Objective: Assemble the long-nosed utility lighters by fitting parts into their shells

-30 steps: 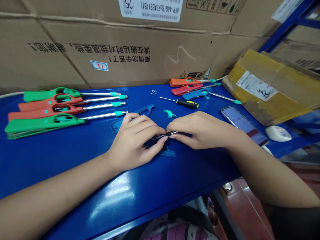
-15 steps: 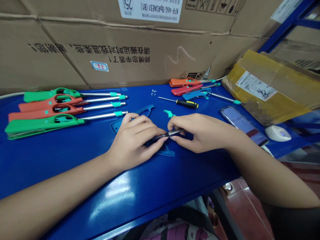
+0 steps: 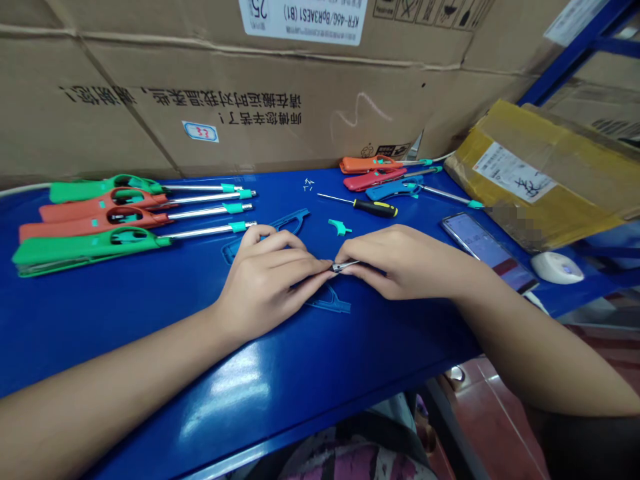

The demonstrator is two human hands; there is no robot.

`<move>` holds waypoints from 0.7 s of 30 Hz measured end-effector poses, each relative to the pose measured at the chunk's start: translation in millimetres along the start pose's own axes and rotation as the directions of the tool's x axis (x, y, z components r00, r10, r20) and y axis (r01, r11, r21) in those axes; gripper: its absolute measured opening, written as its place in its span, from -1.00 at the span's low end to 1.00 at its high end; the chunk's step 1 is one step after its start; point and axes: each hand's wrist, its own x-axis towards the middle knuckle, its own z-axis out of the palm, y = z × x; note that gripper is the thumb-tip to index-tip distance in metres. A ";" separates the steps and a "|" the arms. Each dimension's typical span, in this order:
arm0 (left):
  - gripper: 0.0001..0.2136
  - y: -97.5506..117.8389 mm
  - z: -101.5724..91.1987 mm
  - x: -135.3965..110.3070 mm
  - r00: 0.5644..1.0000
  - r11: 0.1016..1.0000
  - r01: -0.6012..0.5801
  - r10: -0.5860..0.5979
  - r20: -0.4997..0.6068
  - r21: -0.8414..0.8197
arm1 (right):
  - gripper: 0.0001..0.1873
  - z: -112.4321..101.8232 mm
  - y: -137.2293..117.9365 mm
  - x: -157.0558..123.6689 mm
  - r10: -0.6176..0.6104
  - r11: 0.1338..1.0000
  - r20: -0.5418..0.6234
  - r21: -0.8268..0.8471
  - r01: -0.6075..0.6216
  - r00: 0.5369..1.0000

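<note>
Silver metal shows between the two hands: a slim, narrow piece with a dark end [image 3: 345, 265], held just above the blue metal tabletop [image 3: 220, 393]. It lies right at the meeting point of the fingertips, dark end toward the left hand [image 3: 267, 283], bright length running into the right hand [image 3: 400, 260]. The left finger and thumb are pinched together at the dark end; the right finger and thumb grip the bright part from the other side, and the hands nearly touch there. How far the piece runs on inside the right hand cannot be told.

A blue plastic half-shell [image 3: 293, 223] lies partly behind the left fingers, and another blue plastic part [image 3: 333, 301] pokes out below the left thumb. Just beyond the right fingers rests a small teal plastic trigger-shaped part [image 3: 340, 228], with a black-and-yellow-handled screwdriver [image 3: 377, 208] farther back.

Compared with half a second ago, the left fingertips have closed up, and the thin wires visible then beside the dark end are hidden. Less of the silver length shows, and the right fingers now leave the teal part in full view. The screwdriver stays where it was.
</note>
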 end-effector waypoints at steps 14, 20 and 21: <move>-0.96 -0.5 0.8 -1.1 1.000 0.999 -0.014 0.014 -0.002 0.029 | -0.76 3.7 -2.8 4.1 -0.025 0.989 0.018 -0.144 0.027 1.000; -0.96 -1.8 1.3 -2.8 1.000 1.000 0.007 -0.007 0.003 0.007 | -0.74 10.8 0.1 4.0 -0.086 0.964 -0.008 -0.253 0.081 0.996; -0.95 -1.8 1.4 -2.7 1.000 1.000 0.007 -0.007 0.005 0.007 | -0.74 11.2 0.1 4.1 -0.089 0.960 -0.009 -0.268 0.084 0.996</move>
